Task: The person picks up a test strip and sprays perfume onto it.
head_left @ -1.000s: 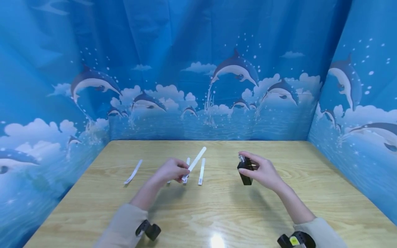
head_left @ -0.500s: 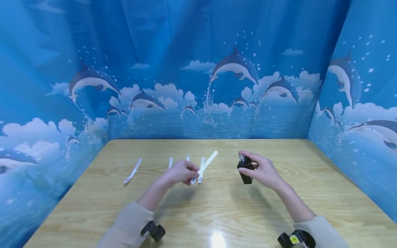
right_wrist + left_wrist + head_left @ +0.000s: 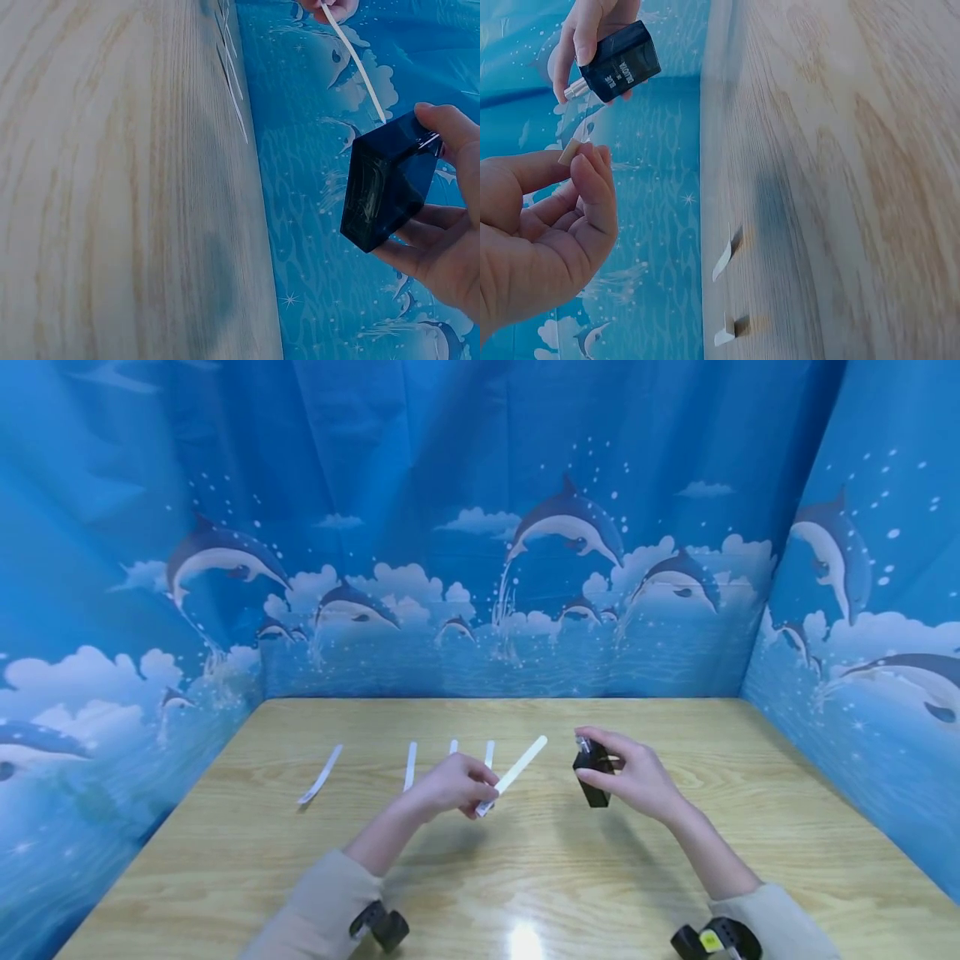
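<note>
My left hand pinches the lower end of a white paper test strip between thumb and fingers. The strip slants up to the right, its tip short of the bottle. Black, boxy and tilted in the air, a perfume bottle is gripped by my right hand, whose index finger rests on the silver sprayer. White lettering marks the bottle's face in the left wrist view. In the right wrist view the held strip reaches down towards the bottle.
Several more paper strips lie on the wooden table: a curved strip at the far left, another strip nearer, and others partly behind my left hand. A blue dolphin-print curtain encloses the back and sides.
My left hand has moved right with the strip, bringing its tip closer to the bottle and uncovering strips on the table. The right hand and bottle have stayed nearly still.
</note>
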A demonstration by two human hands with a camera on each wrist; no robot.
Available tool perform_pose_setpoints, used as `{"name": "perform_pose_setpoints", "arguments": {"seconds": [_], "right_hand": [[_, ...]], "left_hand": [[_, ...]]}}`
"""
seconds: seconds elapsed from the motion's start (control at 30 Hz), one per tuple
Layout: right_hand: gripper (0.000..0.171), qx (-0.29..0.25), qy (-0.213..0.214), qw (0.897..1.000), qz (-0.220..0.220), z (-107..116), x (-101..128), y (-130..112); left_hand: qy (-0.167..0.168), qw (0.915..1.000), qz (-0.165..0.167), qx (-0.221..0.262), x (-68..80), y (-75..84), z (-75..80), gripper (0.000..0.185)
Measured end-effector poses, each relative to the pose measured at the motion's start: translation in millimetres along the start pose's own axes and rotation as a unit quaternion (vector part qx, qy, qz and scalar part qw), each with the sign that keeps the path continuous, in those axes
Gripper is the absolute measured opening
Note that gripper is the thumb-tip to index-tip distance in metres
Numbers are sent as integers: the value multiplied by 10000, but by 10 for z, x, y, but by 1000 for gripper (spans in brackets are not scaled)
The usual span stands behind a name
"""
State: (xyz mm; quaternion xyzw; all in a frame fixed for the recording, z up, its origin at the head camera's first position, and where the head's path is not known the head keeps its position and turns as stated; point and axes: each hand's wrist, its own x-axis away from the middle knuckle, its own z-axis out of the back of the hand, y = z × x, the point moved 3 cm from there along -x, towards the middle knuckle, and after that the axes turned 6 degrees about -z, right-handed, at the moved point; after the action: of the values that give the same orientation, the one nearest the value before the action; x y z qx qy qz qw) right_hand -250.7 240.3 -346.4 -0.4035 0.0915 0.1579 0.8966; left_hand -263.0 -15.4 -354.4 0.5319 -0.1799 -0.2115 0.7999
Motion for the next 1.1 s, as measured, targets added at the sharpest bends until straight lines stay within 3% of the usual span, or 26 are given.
{"name": "perform_pose_setpoints", "arguments": {"seconds": [0.43,1.1], "right_hand": [[54,147,152,9991,366,-1,30,-36],[48,832,513,9922,771,-23,56,-104]], "left_hand": [[13,10000,14,-14,-10,12,-72,15],[1,10000,17,-16,-4,12,-65,15]]}}
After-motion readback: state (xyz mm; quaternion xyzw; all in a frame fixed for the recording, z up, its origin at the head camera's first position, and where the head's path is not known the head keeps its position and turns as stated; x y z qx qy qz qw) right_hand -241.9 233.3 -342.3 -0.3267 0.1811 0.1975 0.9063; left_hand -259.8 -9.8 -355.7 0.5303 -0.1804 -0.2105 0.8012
